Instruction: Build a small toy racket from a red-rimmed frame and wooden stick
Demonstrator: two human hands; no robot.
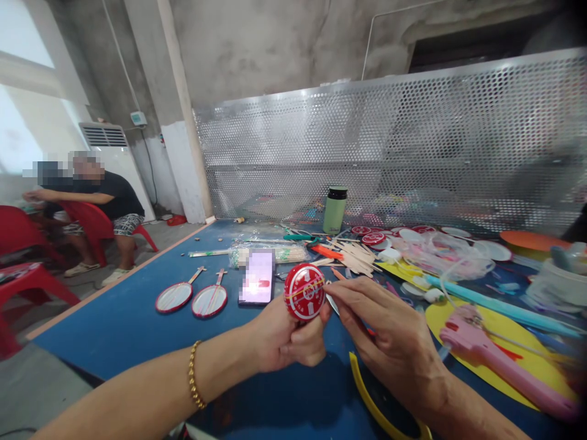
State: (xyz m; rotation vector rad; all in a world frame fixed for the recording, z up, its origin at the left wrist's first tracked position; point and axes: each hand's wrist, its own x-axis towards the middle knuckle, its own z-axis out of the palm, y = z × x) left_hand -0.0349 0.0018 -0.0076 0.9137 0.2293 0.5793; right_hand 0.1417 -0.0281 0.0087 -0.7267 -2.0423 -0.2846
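My left hand (293,342) is closed around a round red lid (304,292) with white print, its face turned toward me. Thin yellowish strands cross that face. At the lid's right rim, my right hand (385,330) has thumb and fingers pinched together; what they hold, if anything, is hidden. A thin silvery edge (332,304) shows just under those fingertips. Left of my hands lie two small banjo-shaped pieces, a left one (174,297) and a right one (210,300), each a pale disc with red rim and wooden neck. A lit phone (257,278) is behind my left hand.
A pink glue gun (504,360) rests on a yellow sheet (440,318) at right. Below my right hand is a yellow curved strip (367,391). Wooden sticks (360,256), lids (373,238) and a green bottle (334,211) stand farther back. Seated people (119,195) are at left.
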